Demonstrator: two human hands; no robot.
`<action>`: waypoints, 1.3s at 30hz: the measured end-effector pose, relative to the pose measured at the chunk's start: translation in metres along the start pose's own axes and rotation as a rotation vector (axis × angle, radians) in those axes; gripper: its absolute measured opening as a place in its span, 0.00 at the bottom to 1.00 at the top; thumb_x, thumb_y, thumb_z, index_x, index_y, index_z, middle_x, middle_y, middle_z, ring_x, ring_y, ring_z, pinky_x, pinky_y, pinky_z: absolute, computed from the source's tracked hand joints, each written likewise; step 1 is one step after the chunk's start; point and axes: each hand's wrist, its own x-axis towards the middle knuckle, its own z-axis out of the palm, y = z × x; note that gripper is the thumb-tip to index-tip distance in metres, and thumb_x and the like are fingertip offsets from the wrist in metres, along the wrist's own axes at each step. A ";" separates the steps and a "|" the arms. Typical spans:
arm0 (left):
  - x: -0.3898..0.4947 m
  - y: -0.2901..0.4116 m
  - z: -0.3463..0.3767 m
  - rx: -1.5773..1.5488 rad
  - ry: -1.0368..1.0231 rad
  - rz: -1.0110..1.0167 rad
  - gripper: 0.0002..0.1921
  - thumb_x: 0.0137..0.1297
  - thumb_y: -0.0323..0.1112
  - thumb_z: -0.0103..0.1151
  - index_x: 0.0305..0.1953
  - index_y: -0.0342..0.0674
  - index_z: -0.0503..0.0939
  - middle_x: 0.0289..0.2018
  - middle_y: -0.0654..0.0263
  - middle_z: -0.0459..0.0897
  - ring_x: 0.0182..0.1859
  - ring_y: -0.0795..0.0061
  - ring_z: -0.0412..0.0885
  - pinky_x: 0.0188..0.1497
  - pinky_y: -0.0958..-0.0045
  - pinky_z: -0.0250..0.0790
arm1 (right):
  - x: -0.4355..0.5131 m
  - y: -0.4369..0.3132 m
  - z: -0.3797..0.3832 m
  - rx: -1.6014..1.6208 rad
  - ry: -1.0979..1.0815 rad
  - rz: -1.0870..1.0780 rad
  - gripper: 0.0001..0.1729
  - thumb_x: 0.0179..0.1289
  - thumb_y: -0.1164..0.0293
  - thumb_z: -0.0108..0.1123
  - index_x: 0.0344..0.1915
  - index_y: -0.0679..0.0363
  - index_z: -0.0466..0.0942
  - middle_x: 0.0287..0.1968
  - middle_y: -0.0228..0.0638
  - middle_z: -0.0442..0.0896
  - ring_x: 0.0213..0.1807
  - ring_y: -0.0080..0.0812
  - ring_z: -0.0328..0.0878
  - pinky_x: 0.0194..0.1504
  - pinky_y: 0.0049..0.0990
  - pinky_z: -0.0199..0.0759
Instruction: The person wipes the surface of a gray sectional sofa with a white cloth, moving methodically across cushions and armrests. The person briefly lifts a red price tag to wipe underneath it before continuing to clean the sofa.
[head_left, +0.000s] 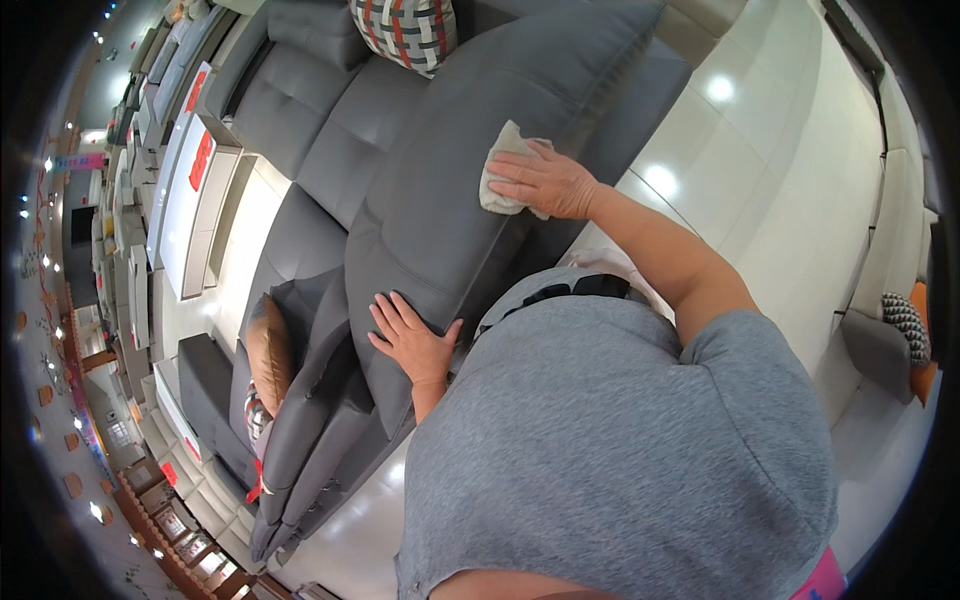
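Observation:
My right hand presses a folded off-white cloth against the dark grey sofa, near the outer edge of a long padded part with stitched seams. The cloth shows past the fingertips and under the palm. My left hand rests palm down on the same padding, nearer to my body. Its fingers are spread and it holds nothing. The sofa's upholstery looks like smooth leather.
A patterned cushion and a brown cushion lie on the sofa. A white low table bearing red paper stands beyond the seats. Pale floor tiles run along my right, with another sofa farther off.

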 end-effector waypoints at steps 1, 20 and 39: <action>0.004 0.003 0.000 -0.001 0.003 0.015 0.66 0.41 0.60 0.78 0.76 0.35 0.49 0.78 0.50 0.46 0.80 0.51 0.40 0.73 0.32 0.37 | -0.003 0.007 -0.001 0.001 -0.007 0.017 0.32 0.60 0.70 0.58 0.66 0.44 0.70 0.74 0.29 0.66 0.76 0.30 0.61 0.74 0.44 0.56; 0.049 0.052 -0.003 -0.026 0.046 0.239 0.66 0.42 0.60 0.77 0.76 0.34 0.48 0.78 0.49 0.45 0.80 0.49 0.38 0.72 0.27 0.33 | -0.028 0.022 0.040 0.228 0.507 0.823 0.45 0.65 0.76 0.58 0.78 0.62 0.47 0.80 0.55 0.43 0.80 0.58 0.42 0.78 0.41 0.45; 0.084 0.062 0.010 -0.011 0.110 0.577 0.60 0.48 0.56 0.72 0.76 0.33 0.48 0.78 0.47 0.44 0.81 0.50 0.38 0.72 0.27 0.32 | 0.014 -0.156 0.062 0.524 0.344 1.004 0.46 0.69 0.70 0.54 0.77 0.72 0.39 0.78 0.65 0.35 0.81 0.63 0.34 0.80 0.42 0.37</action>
